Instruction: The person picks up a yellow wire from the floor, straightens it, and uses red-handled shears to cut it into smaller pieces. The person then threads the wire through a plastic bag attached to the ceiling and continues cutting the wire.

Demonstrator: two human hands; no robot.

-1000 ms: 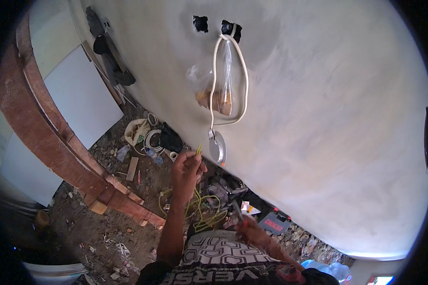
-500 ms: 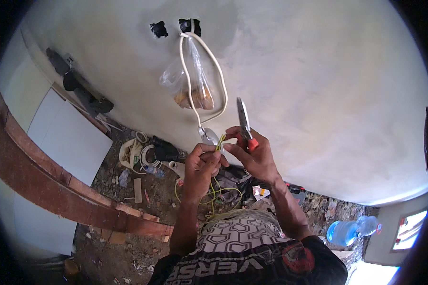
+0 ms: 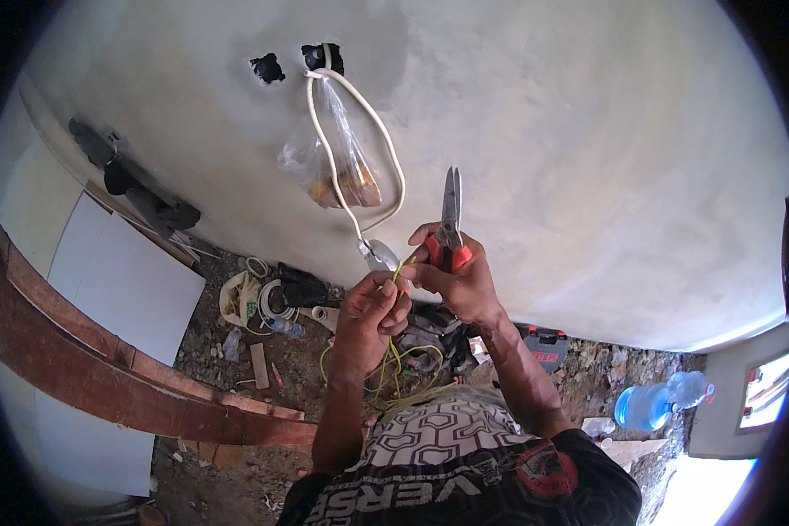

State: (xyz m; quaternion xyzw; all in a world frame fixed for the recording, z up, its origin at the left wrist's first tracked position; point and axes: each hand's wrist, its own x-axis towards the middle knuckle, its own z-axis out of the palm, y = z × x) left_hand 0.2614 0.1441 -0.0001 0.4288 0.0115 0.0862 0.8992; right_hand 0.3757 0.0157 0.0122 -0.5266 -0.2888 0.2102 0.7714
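Note:
My left hand (image 3: pixel 368 317) pinches a thin yellow-green wire (image 3: pixel 399 270) between thumb and fingers. My right hand (image 3: pixel 469 285) is closed around red-handled snips (image 3: pixel 451 206), whose metal blades point up toward the wall, slightly parted at the tips. Its thumb and fingertips reach the wire's end beside the left fingers; whether they grip it is hard to tell. More of the wire hangs in loops (image 3: pixel 397 364) below the left hand. Just behind my hands, a silvery rounded piece (image 3: pixel 379 254) hangs at the lower end of a white cable (image 3: pixel 387 131).
The cable loops from one of two square holes (image 3: pixel 323 59) in the plastered wall (image 3: pixel 570 158). A clear plastic bag (image 3: pixel 346 171) hangs there. Wooden beams (image 3: pixel 131 377) cross the left. On the rubble floor lie coiled hose (image 3: pixel 276 302), a toolbox (image 3: pixel 545 344) and a large water bottle (image 3: pixel 644 408).
The snips have turned more upright, and their two blades now show face-on. My right fingertips have shifted slightly at the wire's end. The whole view has moved a little.

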